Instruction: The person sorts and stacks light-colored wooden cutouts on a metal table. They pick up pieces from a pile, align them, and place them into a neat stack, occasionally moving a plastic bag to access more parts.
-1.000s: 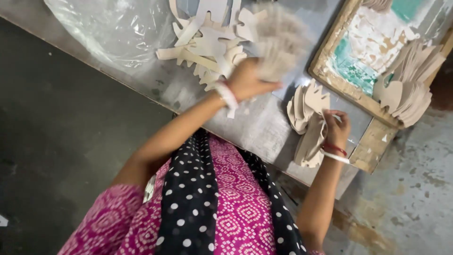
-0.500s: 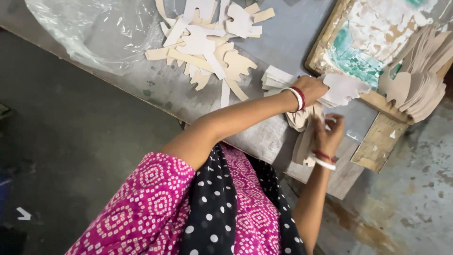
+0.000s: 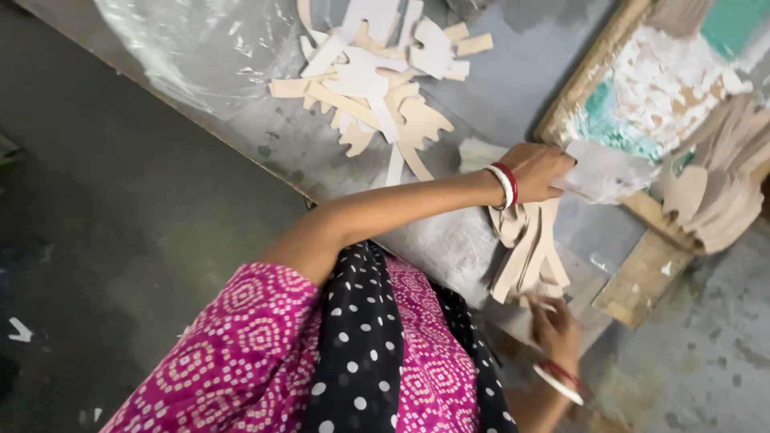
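Note:
My left hand, with red and white bangles at the wrist, reaches across the grey table and is shut on a white flat cutout, holding it at the edge of a wooden-framed board. Just below that hand a stack of beige flat cutouts lies on the table near its front edge. My right hand is at the stack's lower end, fingertips pinched on it.
A loose pile of beige and white cutouts lies at the table's far side beside a clear plastic sheet. More fanned cutouts rest on the paint-smeared board. Dark floor is on the left.
My left hand has swung from the loose pile across to the board, carrying a white cutout. My right hand has slid down to the stack's lower end.

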